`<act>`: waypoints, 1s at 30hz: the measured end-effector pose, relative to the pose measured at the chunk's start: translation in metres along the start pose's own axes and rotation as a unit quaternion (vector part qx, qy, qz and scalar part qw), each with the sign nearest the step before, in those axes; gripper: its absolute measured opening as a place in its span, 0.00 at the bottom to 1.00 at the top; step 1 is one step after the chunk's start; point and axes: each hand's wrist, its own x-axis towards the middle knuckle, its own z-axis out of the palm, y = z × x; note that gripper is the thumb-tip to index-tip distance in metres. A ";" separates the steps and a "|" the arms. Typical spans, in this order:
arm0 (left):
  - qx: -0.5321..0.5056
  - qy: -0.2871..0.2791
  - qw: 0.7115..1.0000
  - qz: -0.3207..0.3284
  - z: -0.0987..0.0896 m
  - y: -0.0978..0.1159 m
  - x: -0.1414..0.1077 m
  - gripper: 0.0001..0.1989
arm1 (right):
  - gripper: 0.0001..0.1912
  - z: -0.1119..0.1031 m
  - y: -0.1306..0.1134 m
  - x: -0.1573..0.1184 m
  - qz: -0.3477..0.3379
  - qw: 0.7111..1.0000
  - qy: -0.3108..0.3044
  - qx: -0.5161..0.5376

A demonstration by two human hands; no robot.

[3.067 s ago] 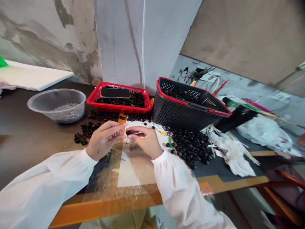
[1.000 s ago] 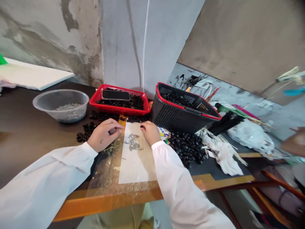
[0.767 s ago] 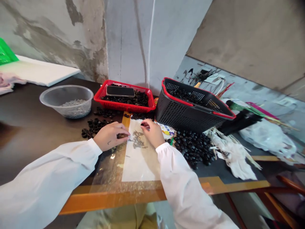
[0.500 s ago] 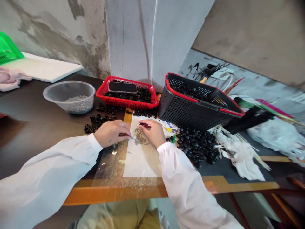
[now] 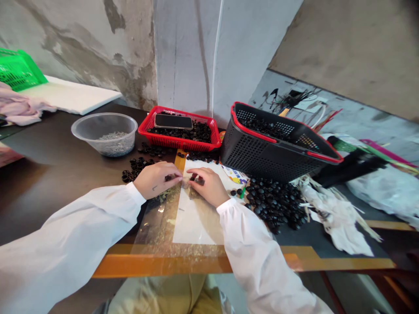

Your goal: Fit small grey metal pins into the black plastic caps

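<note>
My left hand (image 5: 156, 179) and my right hand (image 5: 206, 186) lie close together, fingertips almost meeting, above a white sheet (image 5: 196, 222) on the dark table. The left fingers pinch a small dark button (image 5: 168, 178), and the right fingers pinch another (image 5: 193, 177). Fine brownish scraps (image 5: 188, 185) lie on the sheet beneath them. Loose black buttons (image 5: 137, 168) are scattered just beyond my left hand. A large heap of black buttons (image 5: 275, 203) spreads to the right of my right hand. White sleeves cover both forearms.
Behind the hands stand a red basket (image 5: 196, 139) holding buttons and a phone (image 5: 173, 121), a tilted black basket (image 5: 278, 161), and a clear bowl (image 5: 104, 135) of grey bits. Crumpled white scraps (image 5: 337, 216) and a white bag (image 5: 386, 192) lie to the right.
My hands have drawn closer together over the sheet, and the left hand has moved right toward the right hand. The whole view has shifted slightly as my head moved.
</note>
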 end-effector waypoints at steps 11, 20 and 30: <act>-0.009 0.017 1.000 0.008 0.002 0.002 -0.001 0.10 | 0.03 -0.001 -0.004 0.000 -0.040 0.999 -0.002 -0.005; -0.003 0.036 0.999 -0.007 0.000 0.003 -0.001 0.09 | 0.05 -0.004 -0.005 -0.001 -0.017 0.999 0.015 -0.049; -0.006 0.029 1.000 0.011 0.001 0.005 -0.001 0.09 | 0.19 -0.002 -0.006 0.000 0.060 0.998 0.001 0.032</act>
